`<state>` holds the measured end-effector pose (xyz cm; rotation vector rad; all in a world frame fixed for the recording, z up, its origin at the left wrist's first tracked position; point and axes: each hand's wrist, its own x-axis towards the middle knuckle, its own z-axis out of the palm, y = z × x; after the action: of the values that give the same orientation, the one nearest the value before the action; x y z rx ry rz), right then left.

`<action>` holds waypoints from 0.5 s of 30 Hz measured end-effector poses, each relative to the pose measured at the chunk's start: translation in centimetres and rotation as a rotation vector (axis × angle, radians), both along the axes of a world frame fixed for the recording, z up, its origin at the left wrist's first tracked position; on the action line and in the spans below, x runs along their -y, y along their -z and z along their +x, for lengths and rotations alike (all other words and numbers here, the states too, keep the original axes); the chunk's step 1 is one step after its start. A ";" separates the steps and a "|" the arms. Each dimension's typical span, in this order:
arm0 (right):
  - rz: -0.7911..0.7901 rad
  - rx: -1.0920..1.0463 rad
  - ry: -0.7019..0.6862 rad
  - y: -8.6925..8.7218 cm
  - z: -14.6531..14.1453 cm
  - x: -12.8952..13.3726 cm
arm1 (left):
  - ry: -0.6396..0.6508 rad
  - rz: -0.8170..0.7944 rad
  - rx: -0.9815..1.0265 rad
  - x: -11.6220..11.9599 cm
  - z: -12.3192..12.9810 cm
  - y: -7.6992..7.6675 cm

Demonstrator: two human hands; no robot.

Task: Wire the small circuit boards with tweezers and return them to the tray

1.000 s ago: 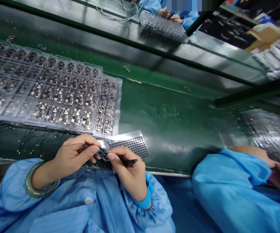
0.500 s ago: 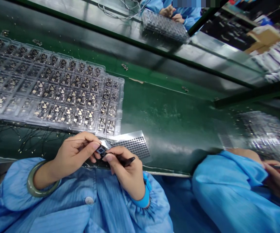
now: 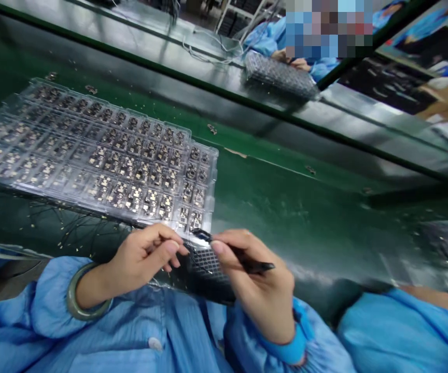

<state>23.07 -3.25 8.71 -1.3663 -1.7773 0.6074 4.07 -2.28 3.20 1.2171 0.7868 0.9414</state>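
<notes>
Right hand [image 3: 259,295] pinching black tweezers [image 3: 247,265] — tips hidden behind the fingers — beside a small dark component [image 3: 200,235]; left hand [image 3: 142,259] curled near the plastic tray [image 3: 213,171], grip unclear.

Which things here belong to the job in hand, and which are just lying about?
Job: right hand with black tweezers, small dark component at their tip, left hand, tray of circuit boards.
Lying about: loose black wires, mesh sheet.
</notes>
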 end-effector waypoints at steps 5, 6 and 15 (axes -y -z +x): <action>0.167 0.130 0.015 -2.5 -0.9 -5.1 | 0.161 0.137 -0.157 -0.3 0.0 -0.1; 0.197 0.136 0.017 -2.9 -1.6 -6.1 | 0.166 0.165 -0.176 -0.4 0.0 -0.2; 0.457 0.321 -0.147 -3.6 -9.4 -15.1 | 0.165 0.290 -0.130 -0.7 0.2 -0.5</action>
<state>13.71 11.86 12.33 -1.0608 -2.1226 0.0388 4.25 -1.61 3.65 1.5841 0.6539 0.8669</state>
